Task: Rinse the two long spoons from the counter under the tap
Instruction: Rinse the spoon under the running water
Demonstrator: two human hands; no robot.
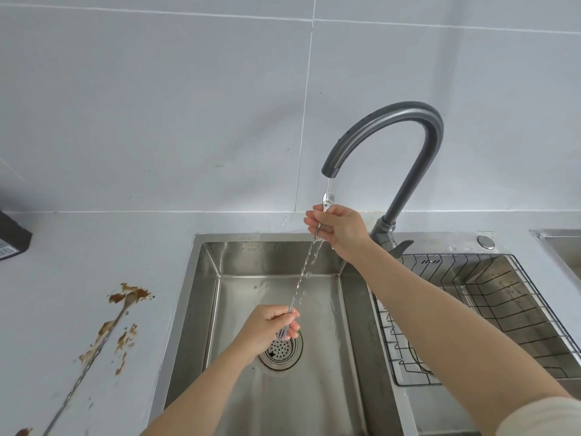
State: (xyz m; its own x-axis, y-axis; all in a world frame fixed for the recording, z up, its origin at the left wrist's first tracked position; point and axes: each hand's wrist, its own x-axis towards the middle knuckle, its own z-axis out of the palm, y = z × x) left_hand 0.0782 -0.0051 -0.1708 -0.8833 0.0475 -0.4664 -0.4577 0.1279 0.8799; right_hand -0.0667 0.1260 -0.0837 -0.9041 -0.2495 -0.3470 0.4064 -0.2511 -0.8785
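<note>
Here, long spoon (306, 272) under tap (408, 121), right hand (341, 229) pinching top, left hand (267, 328) gripping bottom.

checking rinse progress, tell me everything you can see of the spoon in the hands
The long spoon is thin silvery metal with a twisted stem, held steeply tilted over the sink. Its small bowl sits up in the tap stream; the right hand grips below the bowl, the left hand pinches the lower end. Water runs down it.

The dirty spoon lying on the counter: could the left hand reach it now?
Probably, once freed: the left hand grips the spoon being rinsed, but nothing lies between it and the dirty spoon.
</note>
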